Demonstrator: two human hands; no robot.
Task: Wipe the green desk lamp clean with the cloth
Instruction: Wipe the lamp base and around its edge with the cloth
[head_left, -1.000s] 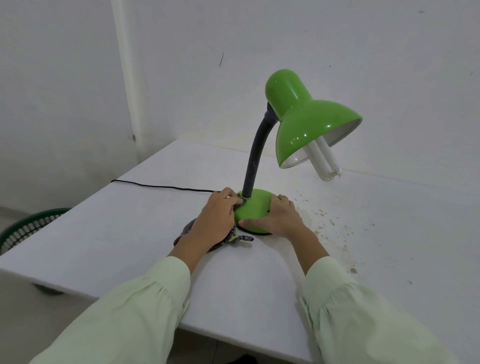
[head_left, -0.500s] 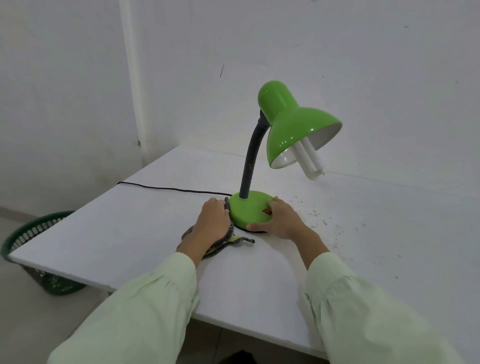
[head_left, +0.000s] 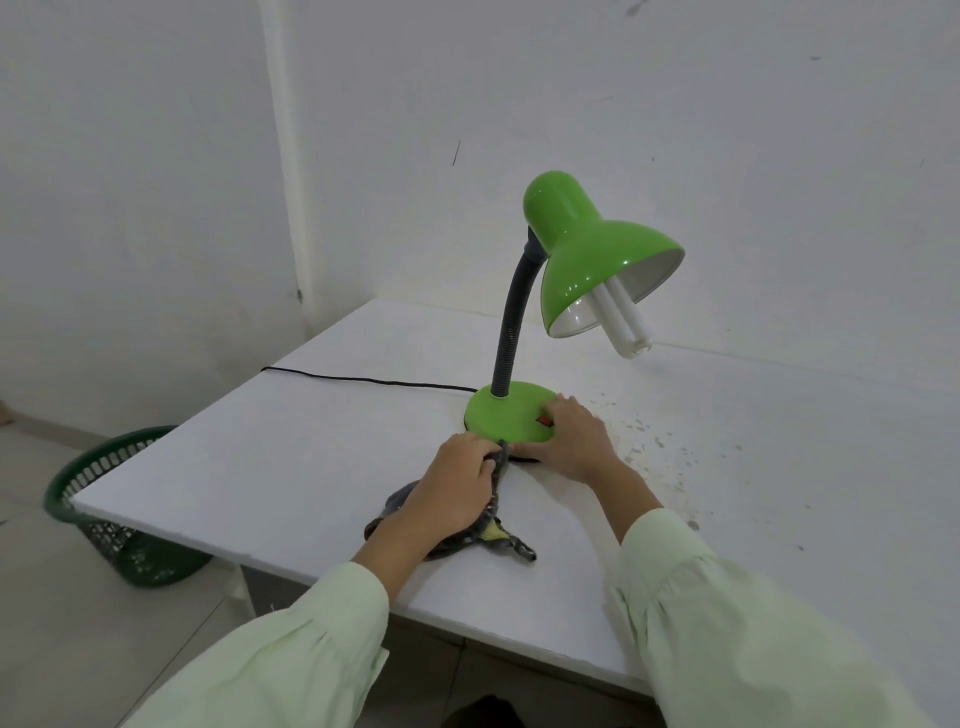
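**Left hand and cloth pulled back to the base's near edge**

Since a moment ago, the left hand (head_left: 457, 488) has slid back from the left side of the lamp base to its near rim, dragging the cloth (head_left: 485, 530) with it, and the camera has drawn away, so more of the floor shows. Its fingers (head_left: 480, 457) are curled down onto the dark patterned cloth, pinning it to the white tabletop (head_left: 291, 457), with one corner of the cloth touching the base's edge. The green desk lamp (head_left: 587, 260) stands upright on the tabletop, shade tilted toward the right with the white bulb (head_left: 623, 322) poking out. The right hand (head_left: 571, 436) lies flat, fingers spread, on the near right of the round base (head_left: 506, 410), just beside the red switch (head_left: 544, 420). A black cord (head_left: 363, 380) runs left from the base. A green basket (head_left: 119, 514) sits on the floor beside the tabletop's left corner.
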